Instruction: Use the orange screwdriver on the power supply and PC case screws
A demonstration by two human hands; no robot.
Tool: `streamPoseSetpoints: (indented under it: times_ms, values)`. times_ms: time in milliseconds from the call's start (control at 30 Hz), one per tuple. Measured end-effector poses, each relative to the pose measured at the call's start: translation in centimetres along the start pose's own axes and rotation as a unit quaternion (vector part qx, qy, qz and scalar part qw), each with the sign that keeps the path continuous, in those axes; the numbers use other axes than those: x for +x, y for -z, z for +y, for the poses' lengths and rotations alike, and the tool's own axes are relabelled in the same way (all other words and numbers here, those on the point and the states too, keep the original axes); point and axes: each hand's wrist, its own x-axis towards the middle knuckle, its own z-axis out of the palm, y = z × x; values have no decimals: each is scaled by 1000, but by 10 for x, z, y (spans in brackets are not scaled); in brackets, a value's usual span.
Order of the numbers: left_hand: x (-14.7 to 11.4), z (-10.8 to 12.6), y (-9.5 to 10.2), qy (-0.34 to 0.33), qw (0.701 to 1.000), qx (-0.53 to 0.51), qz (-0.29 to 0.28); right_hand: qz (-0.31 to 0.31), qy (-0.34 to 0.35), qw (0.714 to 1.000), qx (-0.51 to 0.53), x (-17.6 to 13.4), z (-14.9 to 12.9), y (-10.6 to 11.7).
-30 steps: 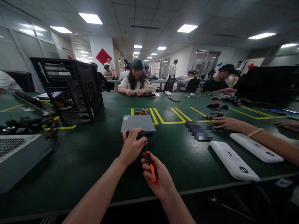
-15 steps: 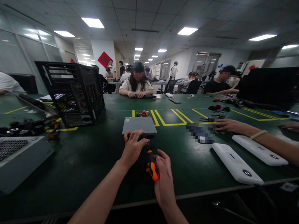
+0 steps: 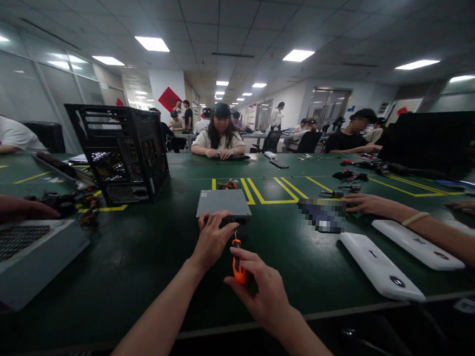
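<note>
A grey computer power supply lies in front of me, its dark near side facing me. My left hand is closed against that near side, fingers over its edge. The left fingertips are close to the tip of an orange and black screwdriver; whether they pinch a small part there I cannot make out. The screwdriver stands with its thin shaft against the power supply's near face. My right hand is on its handle, fingers at the upper part and thumb low on the near side.
A black computer case stands to the left. Nearer is another power supply, with a co-worker's hand over it and cables behind. At right lie white devices, a pixelated object and a co-worker's arm. A person sits opposite.
My right hand has shifted its grip on the screwdriver, its thumb now lower and to the left. A co-worker's hand has come in over the left power supply. The view has shifted slightly.
</note>
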Motion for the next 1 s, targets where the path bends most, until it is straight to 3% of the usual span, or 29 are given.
streamPoseSetpoints:
  times_ms: [233,500,700,900,1000]
  values:
    - [0,0,-1,4,1000,8,-6,-128,62,988,-64,-3,9,16]
    - [0,0,-2,6,1000,-3,-9,-89,19,995,30,-7,12,11]
    - [0,0,-3,10,1000,-2,-5,-102,39,994,0,-3,6,13]
    - [0,2,-1,15,1000,-4,-3,-24,-6,997,75,-9,16,8]
    - [0,2,-2,25,1000,-9,-4,-49,1,996,77,-8,13,11]
